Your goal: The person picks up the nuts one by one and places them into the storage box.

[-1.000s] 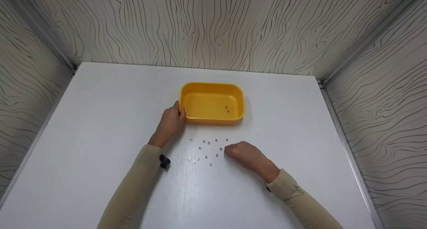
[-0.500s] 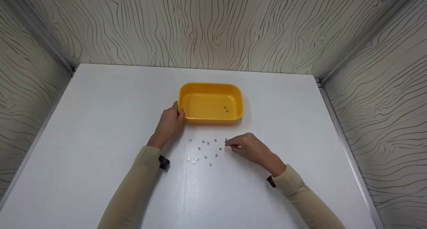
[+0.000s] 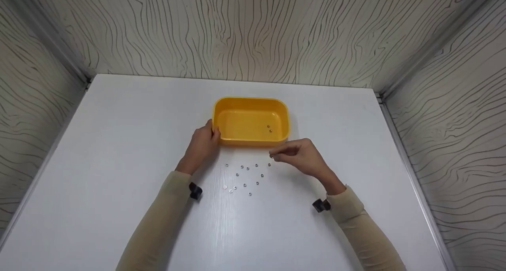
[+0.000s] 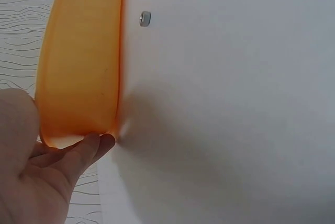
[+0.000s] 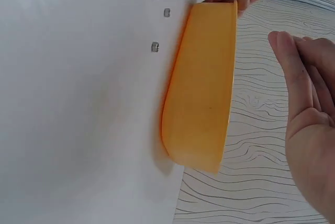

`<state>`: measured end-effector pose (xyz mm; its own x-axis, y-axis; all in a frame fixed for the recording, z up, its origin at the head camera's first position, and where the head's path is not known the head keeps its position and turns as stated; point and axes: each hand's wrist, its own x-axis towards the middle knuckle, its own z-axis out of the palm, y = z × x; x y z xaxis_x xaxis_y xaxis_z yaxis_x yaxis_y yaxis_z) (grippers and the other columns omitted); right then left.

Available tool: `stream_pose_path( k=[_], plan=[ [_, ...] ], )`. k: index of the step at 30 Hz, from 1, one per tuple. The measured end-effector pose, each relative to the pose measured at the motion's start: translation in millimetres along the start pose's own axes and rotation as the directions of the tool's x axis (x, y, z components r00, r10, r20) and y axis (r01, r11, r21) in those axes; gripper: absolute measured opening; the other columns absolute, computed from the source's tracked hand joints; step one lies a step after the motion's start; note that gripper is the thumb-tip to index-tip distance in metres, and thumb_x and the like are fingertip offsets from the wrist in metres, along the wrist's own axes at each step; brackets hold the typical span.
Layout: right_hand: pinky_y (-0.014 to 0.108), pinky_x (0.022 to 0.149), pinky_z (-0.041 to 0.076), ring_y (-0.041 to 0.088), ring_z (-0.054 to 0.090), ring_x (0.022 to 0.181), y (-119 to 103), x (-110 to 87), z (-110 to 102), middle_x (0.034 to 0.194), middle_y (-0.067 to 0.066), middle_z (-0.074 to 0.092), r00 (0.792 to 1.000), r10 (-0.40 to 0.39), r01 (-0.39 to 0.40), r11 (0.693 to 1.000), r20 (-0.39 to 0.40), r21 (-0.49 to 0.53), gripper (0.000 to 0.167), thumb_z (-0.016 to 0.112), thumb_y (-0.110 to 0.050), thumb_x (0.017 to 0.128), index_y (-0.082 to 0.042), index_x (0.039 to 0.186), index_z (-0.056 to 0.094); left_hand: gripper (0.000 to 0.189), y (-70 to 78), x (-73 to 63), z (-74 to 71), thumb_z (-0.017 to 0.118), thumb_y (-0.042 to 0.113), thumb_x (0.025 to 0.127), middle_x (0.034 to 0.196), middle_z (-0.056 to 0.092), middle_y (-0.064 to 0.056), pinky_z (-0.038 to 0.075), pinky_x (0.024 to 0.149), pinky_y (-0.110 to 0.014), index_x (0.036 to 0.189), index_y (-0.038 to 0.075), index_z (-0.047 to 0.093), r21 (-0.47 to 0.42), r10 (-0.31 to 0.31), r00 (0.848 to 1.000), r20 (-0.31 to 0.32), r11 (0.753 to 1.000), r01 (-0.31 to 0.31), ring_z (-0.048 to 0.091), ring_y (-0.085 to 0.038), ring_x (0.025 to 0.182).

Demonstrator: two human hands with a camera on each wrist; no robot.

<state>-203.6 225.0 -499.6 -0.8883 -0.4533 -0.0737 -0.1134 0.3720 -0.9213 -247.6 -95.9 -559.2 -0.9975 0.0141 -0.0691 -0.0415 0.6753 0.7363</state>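
Note:
My left hand (image 3: 201, 147) grips the near left corner of a yellow plastic bin (image 3: 251, 143); the left wrist view shows its fingers against the bin's end wall (image 4: 84, 77). My right hand (image 3: 305, 157) is raised just in front of the bin's near right corner. Between its thumb and fingertips it pinches a small metal nut (image 3: 272, 156), which the fingers mostly hide. Two nuts (image 3: 270, 130) lie inside the bin toward the right. Several more silver hex nuts (image 3: 244, 185) are scattered on the table in front of it, one nut (image 4: 145, 19) close beside the bin in the left wrist view.
The white table (image 3: 138, 117) carries the bin and loose nuts. Panels with a wood-grain line pattern (image 3: 237, 34) stand behind and at both sides, with metal corner posts. A black wrist device (image 3: 195, 191) sits at the left cuff, another device (image 3: 321, 205) at the right.
My right hand has risen from among the nuts and moved away from me toward the bin, carrying a pinched nut. My left hand and the bin have stayed in place.

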Motion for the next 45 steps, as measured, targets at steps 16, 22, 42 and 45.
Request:
stream_pose_path(
  k=[16,22,42,45],
  plan=[
    [0.032,0.093,0.062,0.020,0.079,0.103,-13,30.4,-22,0.112,0.012,0.081,0.982,0.041,0.006,0.969,-0.185,0.246,0.021,0.079,-0.009,0.093,-0.001,0.111,0.079,0.024,-0.3,-3.4,-0.7,0.044,0.026,0.111,0.080,0.049,-0.001,0.046,0.067,-0.030,0.114,0.006,0.056,-0.007,0.067,0.998,-0.020,0.998,-0.067,0.054,-0.017,0.076],
    [0.030,0.094,0.062,0.018,0.079,0.105,-14,40.6,-30,0.114,0.010,0.080,0.973,0.077,-0.017,0.965,-0.220,0.263,0.025,0.078,-0.015,0.095,-0.001,0.116,0.077,0.024,0.3,-2.3,-2.3,0.043,0.027,0.111,0.082,0.047,-0.002,0.047,0.070,-0.032,0.115,0.007,0.056,-0.018,0.050,0.999,-0.020,0.999,-0.050,0.055,-0.019,0.080],
    [0.028,0.091,0.062,0.017,0.080,0.100,-4,84.3,-59,0.113,0.015,0.078,0.946,0.284,-0.238,0.936,-0.155,0.261,0.025,0.072,-0.004,0.097,0.006,0.120,0.073,0.025,-2.5,-1.4,-0.1,0.043,0.027,0.111,0.080,0.045,-0.002,0.045,0.069,-0.031,0.112,0.005,0.055,0.008,0.058,0.998,-0.025,0.998,-0.058,0.053,-0.020,0.077],
    [0.027,0.089,0.062,0.015,0.080,0.097,-1,88.3,-60,0.110,0.013,0.078,0.945,0.286,-0.245,0.940,-0.159,0.238,0.030,0.073,-0.004,0.097,0.009,0.123,0.070,0.025,-2.8,-0.8,1.0,0.044,0.026,0.110,0.078,0.044,-0.002,0.044,0.068,-0.031,0.111,0.004,0.055,0.021,0.070,0.997,-0.040,0.997,-0.069,0.053,-0.020,0.076]
  ],
)
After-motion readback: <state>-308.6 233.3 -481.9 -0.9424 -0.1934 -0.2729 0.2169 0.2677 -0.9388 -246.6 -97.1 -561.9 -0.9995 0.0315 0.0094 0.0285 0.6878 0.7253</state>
